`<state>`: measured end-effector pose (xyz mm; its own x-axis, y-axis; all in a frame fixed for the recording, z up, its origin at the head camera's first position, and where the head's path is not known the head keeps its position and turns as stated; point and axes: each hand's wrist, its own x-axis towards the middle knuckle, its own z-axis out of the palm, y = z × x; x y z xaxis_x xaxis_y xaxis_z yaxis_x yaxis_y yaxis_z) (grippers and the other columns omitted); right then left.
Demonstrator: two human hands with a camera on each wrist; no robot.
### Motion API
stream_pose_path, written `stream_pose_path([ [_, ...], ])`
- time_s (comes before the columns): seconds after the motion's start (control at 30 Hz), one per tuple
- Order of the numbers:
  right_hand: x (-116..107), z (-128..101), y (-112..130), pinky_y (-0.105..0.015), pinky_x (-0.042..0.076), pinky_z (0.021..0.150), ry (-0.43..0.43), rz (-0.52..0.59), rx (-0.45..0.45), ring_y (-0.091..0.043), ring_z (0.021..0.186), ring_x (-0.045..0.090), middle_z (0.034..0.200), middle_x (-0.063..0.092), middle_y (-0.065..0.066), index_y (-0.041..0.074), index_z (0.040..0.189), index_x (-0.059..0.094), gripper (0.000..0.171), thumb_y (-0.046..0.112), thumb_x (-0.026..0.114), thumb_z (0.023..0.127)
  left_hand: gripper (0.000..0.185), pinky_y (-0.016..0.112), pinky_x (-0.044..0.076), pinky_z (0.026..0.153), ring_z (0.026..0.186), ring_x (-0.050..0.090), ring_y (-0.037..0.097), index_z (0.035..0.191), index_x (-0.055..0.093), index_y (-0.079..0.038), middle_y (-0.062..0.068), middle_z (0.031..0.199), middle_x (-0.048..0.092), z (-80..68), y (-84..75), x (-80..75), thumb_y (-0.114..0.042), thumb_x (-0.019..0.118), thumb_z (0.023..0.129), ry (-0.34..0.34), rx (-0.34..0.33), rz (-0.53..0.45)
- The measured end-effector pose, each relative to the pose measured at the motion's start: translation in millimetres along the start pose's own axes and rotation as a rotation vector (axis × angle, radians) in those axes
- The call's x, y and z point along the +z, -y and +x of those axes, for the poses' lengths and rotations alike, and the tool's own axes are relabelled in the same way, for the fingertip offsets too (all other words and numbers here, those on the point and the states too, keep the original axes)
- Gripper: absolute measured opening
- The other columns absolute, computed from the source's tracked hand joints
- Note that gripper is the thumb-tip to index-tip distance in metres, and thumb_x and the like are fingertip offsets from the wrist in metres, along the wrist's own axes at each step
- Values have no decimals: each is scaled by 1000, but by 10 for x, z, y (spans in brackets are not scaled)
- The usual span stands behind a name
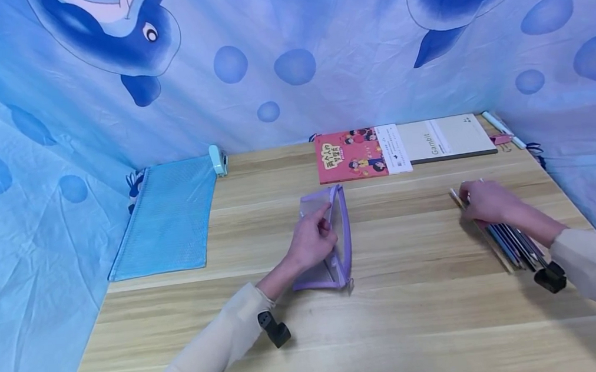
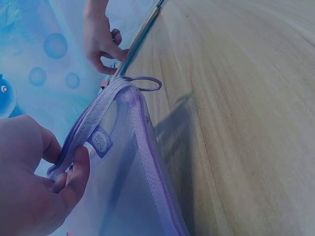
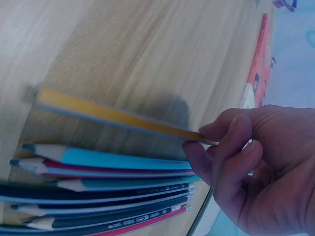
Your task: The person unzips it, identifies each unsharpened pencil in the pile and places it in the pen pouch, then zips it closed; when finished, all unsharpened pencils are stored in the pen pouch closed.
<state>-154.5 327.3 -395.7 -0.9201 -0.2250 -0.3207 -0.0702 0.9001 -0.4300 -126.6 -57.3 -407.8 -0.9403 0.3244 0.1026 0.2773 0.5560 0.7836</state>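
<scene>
In the head view, my left hand [image 1: 312, 239] is at a see-through mesh pencil case [image 1: 344, 229] with purple edging. The left wrist view shows its thumb and fingers pinching the zipped edge of the case [image 2: 140, 142], which gapes at the top; a ring pull hangs at one corner. Over on the right, my right hand [image 1: 485, 202] pinches one end of a yellow pencil [image 3: 113, 115], lifted slightly beside a row of pencils. Those pencils [image 3: 123, 158] lie side by side on the table, blue, red, green and dark, several with sharpened tips.
A red book [image 1: 349, 158] and a pale Gambit notebook [image 1: 448, 137] lie along the back edge. Behind the right corner are a white marker [image 1: 503, 129] and a pink clip [image 1: 501, 139]. At left sit a blue mesh folder [image 1: 168, 221] and a light-blue stapler [image 1: 218, 160].
</scene>
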Motion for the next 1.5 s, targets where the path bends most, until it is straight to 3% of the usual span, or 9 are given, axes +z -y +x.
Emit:
stream_pose_path([
  [0.17, -24, -13, 114, -29, 42, 42, -21, 139, -28, -16, 45, 51, 53, 54, -3, -6, 106, 49, 32, 9, 67, 84, 68, 24, 53, 66, 75, 56, 14, 145, 44, 8, 5, 86, 59, 3, -25, -37, 8, 60, 78, 20, -28, -46],
  [0.33, -61, -3, 317, -28, 41, 41, 17, 385, -13, -16, 47, 51, 63, 61, -7, -6, 116, 42, 36, 7, 62, 89, 66, 22, 52, 61, 75, 55, 15, 144, 49, 2, 7, 88, 58, 13, -72, -115, 9, 60, 79, -18, -105, -188],
  [0.5, -103, -2, 552, -27, 40, 42, 31, 514, 13, -16, 49, 52, 68, 62, -9, -4, 122, 40, 42, 7, 61, 89, 67, 20, 48, 58, 74, 53, 15, 145, 52, -4, 9, 90, 57, 11, -98, -154, 10, 58, 79, -62, -177, -296],
  [0.73, -173, 8, 1007, -27, 42, 44, 53, 665, 16, -14, 51, 49, 75, 62, -7, 0, 130, 37, 47, 14, 64, 93, 64, 22, 51, 62, 75, 55, 15, 143, 50, 3, 9, 89, 58, 7, -132, -114, 11, 59, 80, -51, -49, -190],
  [0.93, -72, 121, 1377, -26, 40, 44, -6, 803, -30, -12, 49, 50, 87, 68, -12, 2, 128, 37, 44, 11, 63, 93, 64, 23, 53, 64, 74, 56, 15, 141, 51, 7, 10, 88, 59, 13, -157, -49, 11, 59, 78, -44, -1, -160],
  [1.13, 63, 222, 1580, -24, 42, 42, -58, 873, -51, -12, 47, 51, 89, 70, -14, 1, 124, 38, 40, 5, 61, 92, 64, 23, 52, 67, 75, 55, 14, 141, 51, 6, 10, 90, 59, 17, -195, 7, 10, 59, 77, -29, -3, -126],
  [1.33, 221, 272, 1707, -23, 42, 41, -35, 889, -28, -12, 48, 51, 91, 69, -15, 3, 125, 39, 38, 6, 61, 94, 64, 23, 52, 68, 76, 56, 15, 141, 52, 5, 10, 91, 59, 8, -215, 1, 10, 60, 77, -31, -11, -121],
  [1.5, 354, 253, 1806, -25, 44, 41, 0, 865, -58, -14, 46, 52, 76, 66, -16, 4, 120, 39, 34, 7, 62, 95, 64, 24, 53, 66, 76, 57, 15, 142, 51, 4, 9, 90, 59, 27, -207, -1, 9, 60, 79, -34, -28, -156],
])
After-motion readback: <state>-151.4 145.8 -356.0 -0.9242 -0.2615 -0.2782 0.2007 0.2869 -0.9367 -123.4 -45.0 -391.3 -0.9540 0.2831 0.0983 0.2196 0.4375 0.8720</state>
